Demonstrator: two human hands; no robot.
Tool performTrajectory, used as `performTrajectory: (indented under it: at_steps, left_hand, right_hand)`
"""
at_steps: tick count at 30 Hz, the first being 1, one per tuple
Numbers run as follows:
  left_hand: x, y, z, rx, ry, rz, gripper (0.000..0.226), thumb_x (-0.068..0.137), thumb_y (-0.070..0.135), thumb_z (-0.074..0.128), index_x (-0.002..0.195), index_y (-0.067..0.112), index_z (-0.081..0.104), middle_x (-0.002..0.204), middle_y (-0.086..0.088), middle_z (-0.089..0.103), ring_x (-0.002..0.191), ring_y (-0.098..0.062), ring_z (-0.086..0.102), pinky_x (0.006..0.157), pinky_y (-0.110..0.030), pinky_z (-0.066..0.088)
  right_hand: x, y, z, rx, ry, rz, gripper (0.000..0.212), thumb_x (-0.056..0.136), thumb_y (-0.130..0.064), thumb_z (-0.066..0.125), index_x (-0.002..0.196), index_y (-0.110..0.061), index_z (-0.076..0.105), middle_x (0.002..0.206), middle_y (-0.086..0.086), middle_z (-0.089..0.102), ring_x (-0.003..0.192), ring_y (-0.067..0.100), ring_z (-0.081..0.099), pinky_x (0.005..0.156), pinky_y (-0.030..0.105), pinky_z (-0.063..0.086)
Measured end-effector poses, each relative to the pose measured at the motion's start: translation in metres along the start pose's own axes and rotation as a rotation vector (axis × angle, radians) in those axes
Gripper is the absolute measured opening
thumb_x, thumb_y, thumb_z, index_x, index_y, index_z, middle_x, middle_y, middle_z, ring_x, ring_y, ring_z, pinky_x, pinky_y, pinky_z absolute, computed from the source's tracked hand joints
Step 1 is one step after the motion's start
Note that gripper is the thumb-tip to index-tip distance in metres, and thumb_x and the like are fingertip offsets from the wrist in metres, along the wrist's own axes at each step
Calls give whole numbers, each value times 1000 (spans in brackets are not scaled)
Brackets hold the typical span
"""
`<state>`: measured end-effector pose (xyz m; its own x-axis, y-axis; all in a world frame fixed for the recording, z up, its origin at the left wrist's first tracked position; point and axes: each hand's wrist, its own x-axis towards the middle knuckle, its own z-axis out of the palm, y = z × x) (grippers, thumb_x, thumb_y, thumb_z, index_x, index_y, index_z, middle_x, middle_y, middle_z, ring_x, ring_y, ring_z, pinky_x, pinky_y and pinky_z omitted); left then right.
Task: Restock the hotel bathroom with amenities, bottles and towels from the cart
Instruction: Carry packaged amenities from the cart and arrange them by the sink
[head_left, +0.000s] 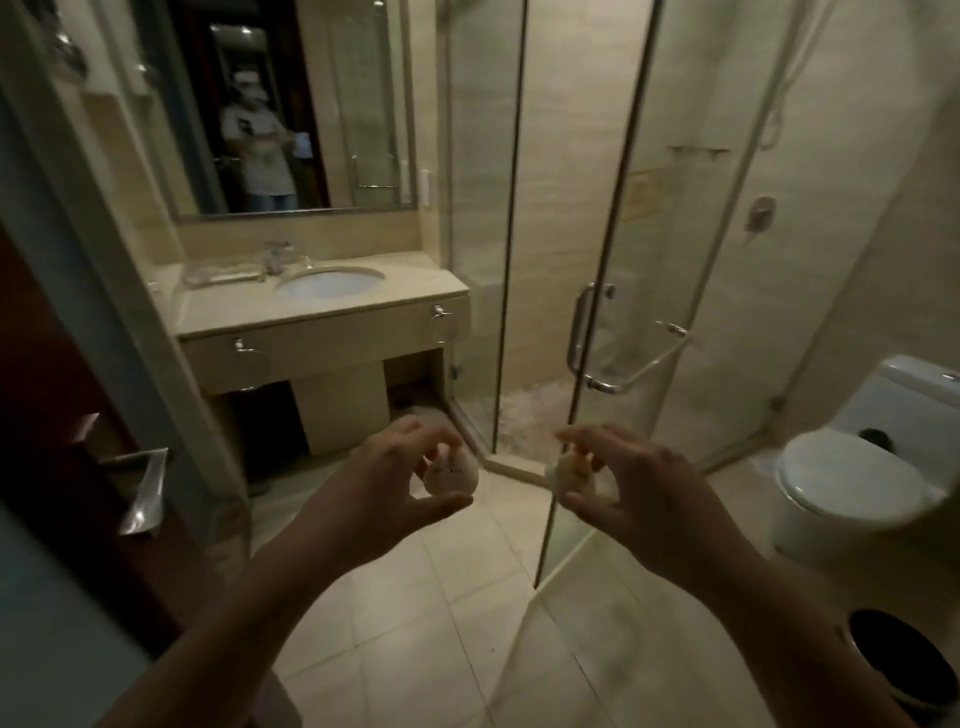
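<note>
My left hand (395, 475) pinches a small white amenity bottle (451, 474) with faint print on it, fingers on its top. My right hand (631, 478) pinches a second small pale bottle (570, 474) the same way. Both hands are held out at waist height above the tiled floor, just inside the bathroom doorway. Ahead to the left stands the beige vanity counter (234, 312) with its white sink (330, 283) and chrome tap (275, 257).
A clear tray (221, 274) lies on the counter left of the tap. A glass shower enclosure (597, 234) with a chrome handle fills the middle, its door edge near my right hand. A toilet (857, 483) and a dark bin (904, 670) stand right; a door handle (137, 491) juts left.
</note>
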<state>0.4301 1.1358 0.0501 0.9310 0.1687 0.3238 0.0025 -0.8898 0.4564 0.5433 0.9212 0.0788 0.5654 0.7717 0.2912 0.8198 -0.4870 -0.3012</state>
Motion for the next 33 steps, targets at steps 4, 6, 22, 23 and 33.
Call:
performTrajectory:
  at_steps: [4,6,22,23,33]
  left_hand:
    - [39,-52,-2,30,62,-118,48,71,51,64,114,31,53,102,15,49,87,-1,55,74,-22,53]
    - [66,-76,-1,44,89,-176,45,73,47,68,113,33,53,99,19,47,87,0,54,73,-18,50]
    - [265,-239,-11,36,188,-465,41,75,43,69,112,36,52,103,17,49,90,-1,54,75,-16,49]
    - [275,-252,-12,28,180,-471,41,75,44,69,111,37,52,103,17,50,90,0,54,75,-14,48]
    - [381,-412,-66,70,159,-430,41,76,46,68,113,38,51,102,20,48,91,8,50,78,-11,44]
  right_hand:
    - [83,20,31,49,-40,-97,51,78,-32,70,126,-24,53,114,-6,60,95,14,61,77,30,51]
    - [126,36,45,41,-29,-158,52,77,-31,72,125,-24,55,116,-5,62,95,13,60,75,24,46]
    - [431,117,130,108,-193,-351,51,82,-36,66,130,-30,48,116,-13,59,99,4,57,81,15,44]
    - [447,117,136,113,-194,-351,52,82,-36,66,130,-30,48,115,-13,59,99,5,58,82,17,46]
    - [632,80,207,133,-136,-335,50,80,-37,69,126,-34,50,114,-13,58,99,13,60,80,34,51]
